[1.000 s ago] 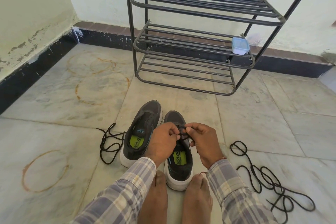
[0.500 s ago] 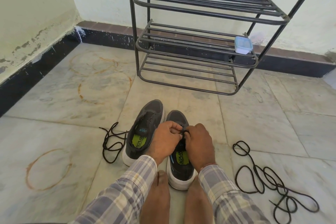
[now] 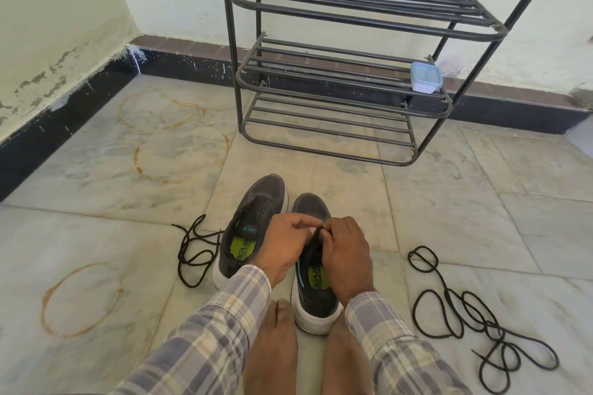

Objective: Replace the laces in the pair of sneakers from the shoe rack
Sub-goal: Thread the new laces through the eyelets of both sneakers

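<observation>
Two grey sneakers with white soles stand side by side on the floor, toes pointing away from me. The left sneaker (image 3: 248, 228) has no lace that I can see. Over the right sneaker (image 3: 316, 295), my left hand (image 3: 285, 245) and my right hand (image 3: 345, 253) meet, both pinching a black lace (image 3: 317, 236) at its eyelets. A loose black lace (image 3: 195, 250) lies left of the shoes. Another black lace (image 3: 465, 314) lies tangled on the right.
A black metal shoe rack (image 3: 340, 74) stands against the far wall, with a small lidded plastic box (image 3: 426, 77) on its middle shelf. My bare feet (image 3: 276, 346) rest just behind the right sneaker. Rust rings mark the marble floor (image 3: 128, 186).
My right hand has moved closer to my left one, so both now meet over the right sneaker's eyelets. The view has shifted slightly.
</observation>
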A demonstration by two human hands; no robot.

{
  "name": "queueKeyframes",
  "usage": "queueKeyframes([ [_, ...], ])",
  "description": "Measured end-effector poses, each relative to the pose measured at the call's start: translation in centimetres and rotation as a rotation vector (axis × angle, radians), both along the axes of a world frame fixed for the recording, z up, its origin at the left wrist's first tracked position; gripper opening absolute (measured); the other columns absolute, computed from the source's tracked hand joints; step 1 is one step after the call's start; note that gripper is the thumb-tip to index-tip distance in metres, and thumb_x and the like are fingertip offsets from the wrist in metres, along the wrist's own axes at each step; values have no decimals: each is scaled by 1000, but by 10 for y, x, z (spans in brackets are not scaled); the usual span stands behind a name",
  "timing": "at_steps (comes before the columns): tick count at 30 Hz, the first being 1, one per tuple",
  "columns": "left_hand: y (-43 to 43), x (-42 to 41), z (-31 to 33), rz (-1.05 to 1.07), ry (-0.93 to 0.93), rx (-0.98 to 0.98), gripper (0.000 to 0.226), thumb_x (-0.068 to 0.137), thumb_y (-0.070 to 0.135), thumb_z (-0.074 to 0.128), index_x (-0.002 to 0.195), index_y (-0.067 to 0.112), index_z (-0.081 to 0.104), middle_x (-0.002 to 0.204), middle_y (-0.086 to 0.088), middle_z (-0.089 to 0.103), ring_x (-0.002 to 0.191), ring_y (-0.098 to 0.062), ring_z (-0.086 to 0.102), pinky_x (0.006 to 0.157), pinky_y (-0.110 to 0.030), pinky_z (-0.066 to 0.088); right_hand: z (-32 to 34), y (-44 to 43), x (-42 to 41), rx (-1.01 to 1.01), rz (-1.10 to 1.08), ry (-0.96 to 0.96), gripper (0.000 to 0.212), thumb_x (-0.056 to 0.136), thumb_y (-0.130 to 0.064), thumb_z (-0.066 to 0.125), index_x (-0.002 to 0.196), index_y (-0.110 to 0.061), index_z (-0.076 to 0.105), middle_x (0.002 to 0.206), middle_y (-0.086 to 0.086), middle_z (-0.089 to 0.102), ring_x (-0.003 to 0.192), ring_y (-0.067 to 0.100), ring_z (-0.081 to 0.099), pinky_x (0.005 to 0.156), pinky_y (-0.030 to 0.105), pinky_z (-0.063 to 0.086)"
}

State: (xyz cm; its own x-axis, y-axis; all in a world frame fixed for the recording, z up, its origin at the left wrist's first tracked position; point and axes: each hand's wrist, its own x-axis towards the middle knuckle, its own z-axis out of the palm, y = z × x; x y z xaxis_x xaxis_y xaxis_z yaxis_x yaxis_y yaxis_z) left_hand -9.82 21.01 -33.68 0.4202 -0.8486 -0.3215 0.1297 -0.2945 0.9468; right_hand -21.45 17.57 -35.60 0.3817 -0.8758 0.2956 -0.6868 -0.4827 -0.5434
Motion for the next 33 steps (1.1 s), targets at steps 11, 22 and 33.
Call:
queueKeyframes([
  [11, 4, 3, -3, 378, -425, 97, 23, 91, 9, 61, 108, 14, 76, 98, -3, 75, 78, -15, 68, 76, -27, 60, 9, -24, -28, 295, -13, -119, 16, 90, -9, 65, 77, -17, 64, 74, -3, 61, 72, 9, 54, 68, 25, 43],
  [22, 7, -5, 1, 313, -565, 150, 25, 96, 12, 58, 117, 11, 71, 108, -6, 73, 79, -9, 62, 77, -21, 54, 9, -37, -45, 395, -56, -36, 19, 91, -12, 67, 75, -22, 64, 69, -6, 60, 65, 5, 52, 54, 9, 34],
  [33, 8, -4, 3, 235, -561, 72, 23, 98, 14, 57, 116, 15, 71, 112, -3, 71, 92, -9, 62, 92, -25, 52, 10, -38, -47, 465, -94, -146, 21, 90, -8, 68, 73, -21, 65, 70, 2, 66, 69, 22, 63, 71, 41, 58],
])
